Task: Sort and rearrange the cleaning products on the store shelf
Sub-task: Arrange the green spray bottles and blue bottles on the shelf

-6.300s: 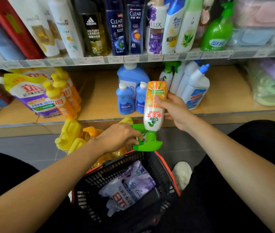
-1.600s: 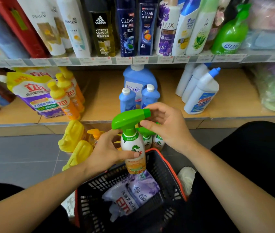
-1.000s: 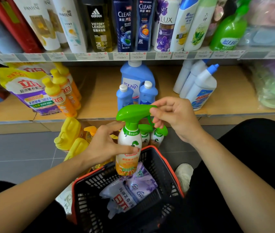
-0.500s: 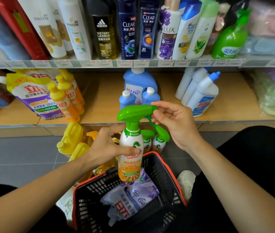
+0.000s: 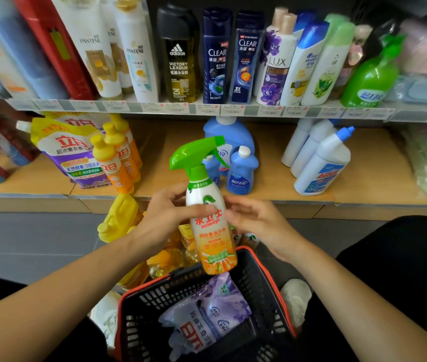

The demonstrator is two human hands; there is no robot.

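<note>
A white and orange spray bottle (image 5: 211, 231) with a green trigger head is upright above the basket, its nozzle pointing left. My left hand (image 5: 165, 218) grips its upper body, thumb across the front. My right hand (image 5: 256, 220) is beside the bottle on the right with relaxed fingers near its side; I cannot tell if they touch it. On the lower shelf (image 5: 264, 189) stand blue detergent bottles (image 5: 241, 171), white bottles with blue caps (image 5: 322, 163), orange dish soap bottles (image 5: 118, 160) and a yellow and purple refill pouch (image 5: 66, 150).
A black basket with a red rim (image 5: 264, 270) sits below my hands and holds purple refill pouches (image 5: 207, 320). Yellow jugs (image 5: 121, 218) and more spray bottles stand on the floor before the shelf. The upper shelf (image 5: 207, 108) carries shampoo and body wash bottles.
My right hand has let go of the green trigger head and dropped beside the bottle's body. The bottle has risen a little and its nozzle has turned from right to left.
</note>
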